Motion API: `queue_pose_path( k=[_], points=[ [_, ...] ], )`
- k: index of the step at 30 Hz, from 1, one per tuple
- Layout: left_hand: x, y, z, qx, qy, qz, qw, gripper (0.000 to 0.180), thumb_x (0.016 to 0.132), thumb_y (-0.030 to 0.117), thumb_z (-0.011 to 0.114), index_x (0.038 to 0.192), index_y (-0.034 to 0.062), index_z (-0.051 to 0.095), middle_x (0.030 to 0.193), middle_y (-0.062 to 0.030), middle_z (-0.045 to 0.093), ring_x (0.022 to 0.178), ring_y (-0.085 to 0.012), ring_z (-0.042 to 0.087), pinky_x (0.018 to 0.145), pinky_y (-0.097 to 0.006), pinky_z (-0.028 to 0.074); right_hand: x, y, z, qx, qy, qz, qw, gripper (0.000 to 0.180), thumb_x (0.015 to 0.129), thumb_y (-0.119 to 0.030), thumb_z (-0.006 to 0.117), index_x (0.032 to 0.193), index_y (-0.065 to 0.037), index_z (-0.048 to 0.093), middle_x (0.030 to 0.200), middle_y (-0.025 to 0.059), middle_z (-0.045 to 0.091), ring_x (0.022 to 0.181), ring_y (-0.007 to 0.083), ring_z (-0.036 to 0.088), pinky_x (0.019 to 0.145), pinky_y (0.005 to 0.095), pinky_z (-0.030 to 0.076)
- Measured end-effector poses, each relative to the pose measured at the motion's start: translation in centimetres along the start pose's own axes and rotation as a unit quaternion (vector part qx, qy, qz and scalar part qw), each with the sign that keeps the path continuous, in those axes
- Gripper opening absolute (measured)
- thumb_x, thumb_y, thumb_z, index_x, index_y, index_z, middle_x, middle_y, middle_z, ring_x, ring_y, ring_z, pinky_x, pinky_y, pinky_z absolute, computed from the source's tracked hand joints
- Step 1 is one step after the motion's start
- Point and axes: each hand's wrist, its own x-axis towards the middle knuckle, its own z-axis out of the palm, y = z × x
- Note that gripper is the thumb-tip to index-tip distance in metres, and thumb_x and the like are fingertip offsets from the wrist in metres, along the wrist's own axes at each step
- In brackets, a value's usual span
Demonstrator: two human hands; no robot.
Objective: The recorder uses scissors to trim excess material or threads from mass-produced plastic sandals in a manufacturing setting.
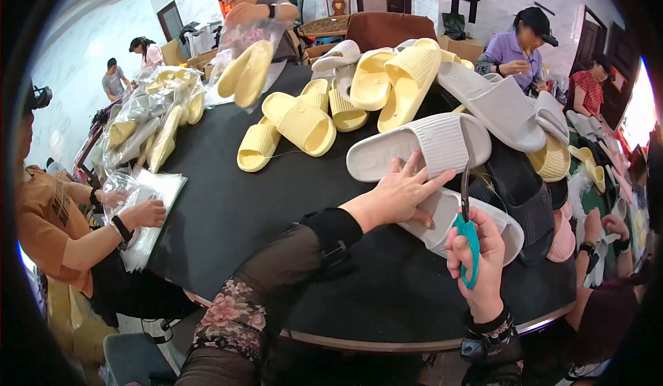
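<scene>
Holding teal scissors (469, 251) right of the frame's middle, the right hand (487, 263) has its grip closed around the handle, with the blades pointing up near the strap of the big grey slipper (442, 145). The left hand (402, 196) has its grip spread wide, with fingers on that slipper near the middle, just above the lower grey slipper (435, 237). The black desk (204, 213) has open room at left and bottom center, but yellow slippers (300, 125) crowd its top, and its curved edge runs along the bottom.

Bright indoor light, white glare far right, table edge (387, 345) fisheye-bowed, dark vignetted corners
</scene>
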Motion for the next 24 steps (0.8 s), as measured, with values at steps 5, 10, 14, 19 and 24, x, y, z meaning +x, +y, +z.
queue_pose_path(
  k=[5,10,14,19,24],
  points=[
    [1.3,-0.5,0.4,0.009,0.000,-0.006,1.000,0.106,0.059,0.049,0.079,0.146,0.0244,0.023,0.142,-0.0167,0.036,0.136,-0.0462,0.019,0.097,-0.065,0.026,-0.3,0.1,0.1,-0.008,0.011,0.007,1.000,0.044,0.082,-0.006,0.066,0.120,0.000,0.047,0.080,0.0064,0.058,0.050,0.0065,0.049,0.039,0.0179,0.037],
    [2.2,-2.0,0.7,0.021,-0.006,-0.010,1.000,0.107,0.060,0.048,0.079,0.147,0.0247,0.022,0.145,-0.0172,0.032,0.138,-0.0439,0.015,0.096,-0.064,0.027,-0.3,0.6,0.4,-0.007,0.002,0.015,1.000,0.042,0.082,-0.005,0.064,0.120,0.000,0.047,0.079,0.0061,0.057,0.050,0.0066,0.049,0.039,0.0175,0.036],
    [2.5,-2.8,0.8,0.013,0.003,-0.013,1.000,0.104,0.061,0.047,0.079,0.146,0.0262,0.024,0.143,-0.0195,0.033,0.138,-0.0426,0.015,0.099,-0.065,0.026,-0.2,1.2,0.4,-0.029,0.001,0.017,0.999,0.042,0.082,-0.004,0.063,0.121,0.001,0.047,0.079,0.0060,0.057,0.050,0.0063,0.049,0.039,0.0174,0.037],
    [1.7,-2.0,0.6,0.003,0.039,-0.018,0.999,0.102,0.062,0.044,0.079,0.146,0.0297,0.022,0.145,-0.0196,0.028,0.136,-0.0442,0.021,0.103,-0.065,0.023,0.5,2.9,-0.3,-0.061,0.009,0.008,0.998,0.043,0.082,-0.004,0.063,0.121,0.001,0.046,0.079,0.0052,0.057,0.050,0.0062,0.049,0.039,0.0169,0.037],
    [0.1,-0.9,0.2,0.042,0.058,-0.034,0.997,0.093,0.069,0.033,0.077,0.145,0.0302,0.024,0.147,-0.0191,0.025,0.133,-0.0435,0.028,0.103,-0.059,0.028,0.5,3.6,-0.5,-0.063,0.011,0.011,0.998,0.042,0.084,-0.005,0.062,0.122,0.000,0.046,0.079,0.0042,0.057,0.050,0.0060,0.050,0.039,0.0170,0.037]
  ],
)
